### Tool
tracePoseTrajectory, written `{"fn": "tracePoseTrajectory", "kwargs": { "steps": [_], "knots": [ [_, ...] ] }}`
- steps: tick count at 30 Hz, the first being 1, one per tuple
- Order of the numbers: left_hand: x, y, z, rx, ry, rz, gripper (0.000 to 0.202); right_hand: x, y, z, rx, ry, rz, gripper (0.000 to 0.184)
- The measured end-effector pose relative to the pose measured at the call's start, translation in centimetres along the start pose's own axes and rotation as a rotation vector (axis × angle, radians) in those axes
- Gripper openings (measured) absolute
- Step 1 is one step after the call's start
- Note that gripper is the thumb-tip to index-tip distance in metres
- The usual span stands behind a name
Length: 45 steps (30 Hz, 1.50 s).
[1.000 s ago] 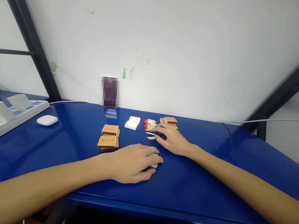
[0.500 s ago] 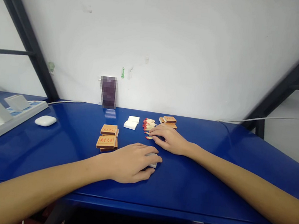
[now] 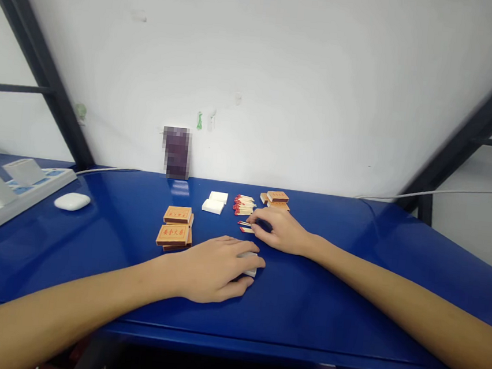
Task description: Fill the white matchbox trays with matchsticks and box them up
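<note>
- Picking at two loose matches (image 3: 248, 230), the apparent step in hand: best done, by judgement, with a light pinch on the plain ends, heads kept facing one way and neighbouring sticks undisturbed.
- Right hand (image 3: 283, 230), palm down: thumb and forefinger narrowly parted at the plain ends of those sticks; whether a match is gripped cannot be told.
- Left hand (image 3: 212, 268), palm down: fingers loosely spread over a small white box (image 3: 250, 271), partly hidden; firmness of hold not determinable. Even, gentle pressure would seem advisable.
- Match pile (image 3: 244, 207), red heads to the left: just beyond the loose matches, near the right fingers.
- Right group of orange matchboxes (image 3: 278, 197): behind the right hand, one atop others.
- Two white box-like pieces (image 3: 212, 207): left of the match pile, close together.
- Left stack of orange matchboxes (image 3: 174, 234): beyond the left wrist.
- White rounded case (image 3: 72, 201): farther left, near a power strip (image 3: 61, 178) with plugs.
- Dark purple item (image 3: 178, 152), pixelated: upright by the wall (image 3: 325, 87).
- Blue surface (image 3: 325, 308): carries the matches and boxes.
</note>
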State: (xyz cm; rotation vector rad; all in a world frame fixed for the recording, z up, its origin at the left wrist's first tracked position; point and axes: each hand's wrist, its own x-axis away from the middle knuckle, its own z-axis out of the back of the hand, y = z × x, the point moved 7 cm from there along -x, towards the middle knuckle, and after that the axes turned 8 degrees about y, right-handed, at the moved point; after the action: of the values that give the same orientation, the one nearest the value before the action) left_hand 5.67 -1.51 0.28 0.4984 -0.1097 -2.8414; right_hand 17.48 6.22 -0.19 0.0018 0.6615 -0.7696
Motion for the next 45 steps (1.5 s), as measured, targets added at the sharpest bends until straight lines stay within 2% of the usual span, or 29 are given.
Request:
{"fn": "tracePoseTrajectory", "kwargs": {
  "steps": [4, 9, 15, 23, 33, 39, 45],
  "knots": [
    [0.08, -0.04, -0.10, -0.013, -0.019, 0.008, 0.029, -0.02, -0.31, 0.11, -0.028, 0.007, 0.023, 0.014],
    [0.11, -0.02, -0.20, -0.015, -0.023, 0.004, 0.029, 0.00, -0.04, 0.09, -0.016, 0.013, 0.022, 0.028],
    [0.01, -0.03, -0.22, -0.014, -0.033, 0.007, 0.028, -0.09, -0.27, -0.48, 0.023, -0.106, 0.068, 0.039],
    [0.01, 0.01, -0.26, -0.016, -0.030, 0.004, 0.028, -0.16, -0.38, -0.66, 0.015, -0.141, 0.105, 0.034],
    [0.06, -0.03, -0.23, -0.014, -0.026, 0.001, 0.027, -0.05, -0.41, -0.42, -0.026, -0.102, 0.089, 0.027],
    [0.03, 0.05, -0.11, -0.022, -0.023, 0.000, 0.029, -0.06, 0.10, -0.02, 0.009, -0.029, 0.002, 0.023],
    [0.00, -0.06, -0.23, -0.016, -0.029, 0.009, 0.028, -0.06, -0.02, -0.21, -0.027, -0.034, 0.022, 0.017]
  ]
}}
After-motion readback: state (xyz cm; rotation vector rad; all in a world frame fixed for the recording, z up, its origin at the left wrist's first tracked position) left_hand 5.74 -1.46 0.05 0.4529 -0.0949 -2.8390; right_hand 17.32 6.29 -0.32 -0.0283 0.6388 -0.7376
